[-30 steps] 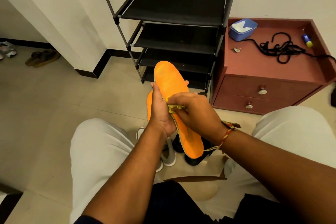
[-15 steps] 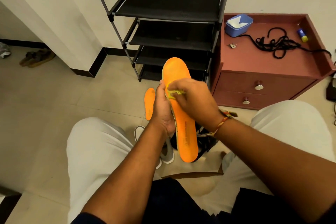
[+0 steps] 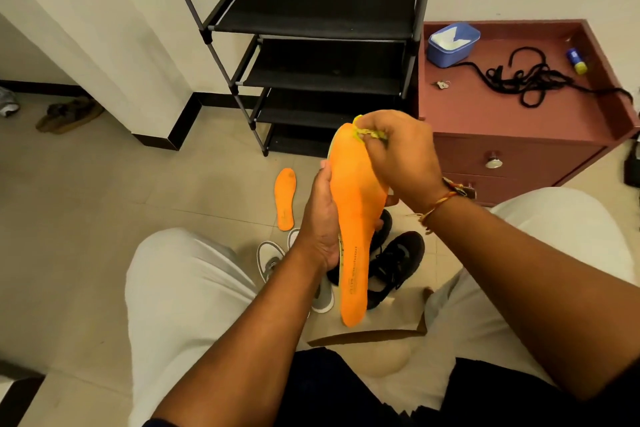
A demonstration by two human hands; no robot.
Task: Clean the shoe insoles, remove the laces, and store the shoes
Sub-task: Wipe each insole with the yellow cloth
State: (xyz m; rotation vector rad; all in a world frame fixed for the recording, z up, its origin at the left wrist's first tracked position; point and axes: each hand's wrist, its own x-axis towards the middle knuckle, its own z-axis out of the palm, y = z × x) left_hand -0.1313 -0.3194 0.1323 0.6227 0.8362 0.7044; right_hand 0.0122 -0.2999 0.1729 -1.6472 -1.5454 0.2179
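Note:
My left hand [image 3: 320, 218] grips an orange insole [image 3: 353, 236] by its left edge, holding it upright between my knees. My right hand [image 3: 398, 152] pinches a small yellow-green cloth [image 3: 367, 132] and presses it on the insole's top end. A second orange insole [image 3: 285, 198] lies flat on the floor tiles. Below my hands stand black shoes [image 3: 398, 263] and a white shoe [image 3: 273, 260], partly hidden by my arm. Black laces [image 3: 530, 80] lie tangled on the red cabinet top.
A black shoe rack [image 3: 322, 45] with bare shelves stands against the wall. To its right is the red drawer cabinet [image 3: 502, 121] with a blue tub [image 3: 452, 45] and a small blue-yellow tube [image 3: 576, 61]. Sandals [image 3: 67, 113] lie far left.
My right hand with the cloth has slid up the insole from its middle to its top end. The second insole on the floor has come into full sight.

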